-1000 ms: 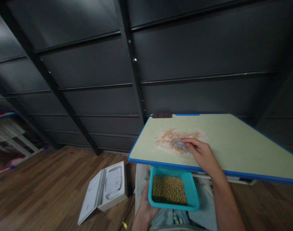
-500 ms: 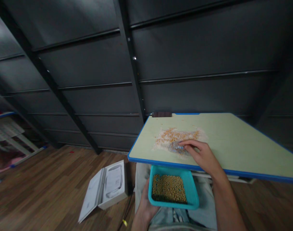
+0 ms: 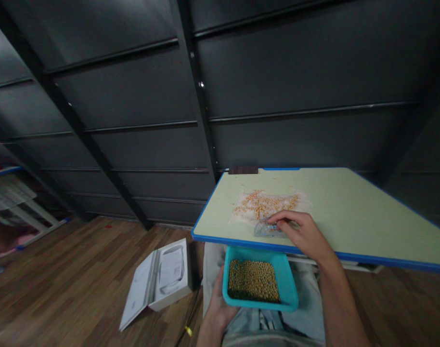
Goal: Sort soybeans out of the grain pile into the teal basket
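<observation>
One clear plastic piece (image 3: 262, 230), near the front edge of the tabletop (image 3: 368, 217), by loose grain (image 3: 258, 205); likely light, pliable, slick; best held by its upper edge. One right hand (image 3: 303, 232), reaching from lower right, wrist bent, grip pinched on it. One tub (image 3: 291, 289) of beans (image 3: 254, 279), probably heavier; left hand (image 3: 220, 308) holding its left side, fingers partly hidden.

Your view is dim: the dark wall (image 3: 288, 72) carries a dull sheen upper left and sinks into shadow at right, your pale desk (image 3: 364, 217) reads brightest, the left edge smears, and the clear plastic (image 3: 263, 230) looks soft
</observation>
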Motion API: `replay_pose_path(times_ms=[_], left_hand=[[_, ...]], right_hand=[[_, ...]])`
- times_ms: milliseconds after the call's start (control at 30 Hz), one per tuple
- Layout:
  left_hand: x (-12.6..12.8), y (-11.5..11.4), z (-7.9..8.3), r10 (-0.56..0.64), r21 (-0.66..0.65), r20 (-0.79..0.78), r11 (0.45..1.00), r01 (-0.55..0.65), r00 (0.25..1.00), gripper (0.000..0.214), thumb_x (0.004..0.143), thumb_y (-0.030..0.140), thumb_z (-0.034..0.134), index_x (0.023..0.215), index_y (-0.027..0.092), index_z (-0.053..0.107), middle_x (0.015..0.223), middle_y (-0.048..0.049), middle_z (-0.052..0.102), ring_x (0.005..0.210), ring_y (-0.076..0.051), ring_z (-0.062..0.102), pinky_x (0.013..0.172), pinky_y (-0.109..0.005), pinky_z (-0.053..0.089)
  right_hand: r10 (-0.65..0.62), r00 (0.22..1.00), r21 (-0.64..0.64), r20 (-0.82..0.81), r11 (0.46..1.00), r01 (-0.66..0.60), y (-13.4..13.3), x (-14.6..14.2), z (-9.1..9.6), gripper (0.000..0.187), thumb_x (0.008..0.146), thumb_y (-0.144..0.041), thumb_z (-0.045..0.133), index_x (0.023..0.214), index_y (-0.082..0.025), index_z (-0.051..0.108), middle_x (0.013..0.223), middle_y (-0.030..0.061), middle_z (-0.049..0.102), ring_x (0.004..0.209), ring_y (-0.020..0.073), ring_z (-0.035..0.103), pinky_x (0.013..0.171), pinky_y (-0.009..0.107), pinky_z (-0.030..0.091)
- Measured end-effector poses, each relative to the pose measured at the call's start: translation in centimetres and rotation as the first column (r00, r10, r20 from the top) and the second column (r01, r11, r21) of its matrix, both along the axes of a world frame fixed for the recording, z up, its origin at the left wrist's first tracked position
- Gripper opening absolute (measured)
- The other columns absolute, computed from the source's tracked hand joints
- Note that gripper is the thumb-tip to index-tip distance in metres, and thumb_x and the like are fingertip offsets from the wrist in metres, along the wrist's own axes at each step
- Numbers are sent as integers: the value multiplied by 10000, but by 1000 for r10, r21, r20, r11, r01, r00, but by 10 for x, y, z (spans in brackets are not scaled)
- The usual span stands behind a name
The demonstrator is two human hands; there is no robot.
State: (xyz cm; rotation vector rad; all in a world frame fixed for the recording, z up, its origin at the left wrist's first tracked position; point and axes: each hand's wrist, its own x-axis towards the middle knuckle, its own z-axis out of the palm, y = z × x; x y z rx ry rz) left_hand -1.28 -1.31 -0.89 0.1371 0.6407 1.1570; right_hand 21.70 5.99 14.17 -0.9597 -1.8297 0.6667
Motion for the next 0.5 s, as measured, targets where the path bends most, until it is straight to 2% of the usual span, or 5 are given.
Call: replay_pose_path(times_ms=[200, 300, 500], left_hand=[[-1, 3, -8, 23, 15, 25, 1000, -23, 999, 307, 796, 400, 784, 951, 136, 805, 1051, -123, 825, 1175, -348, 703, 1063, -442, 523], [-2, 3, -7, 10, 16, 24, 1000, -11, 1000, 295, 819, 405, 762, 954, 146, 805, 1075, -118, 821, 1173, -342, 705, 1054, -435, 530], [-1, 1, -3, 10, 0, -8, 1000, -10, 1000, 276, 805, 405, 769, 926, 160, 807, 1025, -108, 829, 1160, -356, 710, 1051, -467, 533]], right_hand=[[18, 1000, -12, 1, 1000, -18, 1, 0, -2, 219, 891, -224, 577, 881, -242, 795, 907, 39, 810, 847, 218, 741, 801, 356, 574], [-15, 1000, 4, 27, 1000, 15, 5, 0, -5, 243, 910, -224, 556, 920, -246, 798, 950, 43, 813, 889, 229, 746, 826, 372, 579], [-82, 996, 78, 29, 994, 80, 15, 0, -15, 283, 955, -227, 528, 1028, -272, 798, 1107, 34, 808, 1057, 233, 737, 995, 420, 540]])
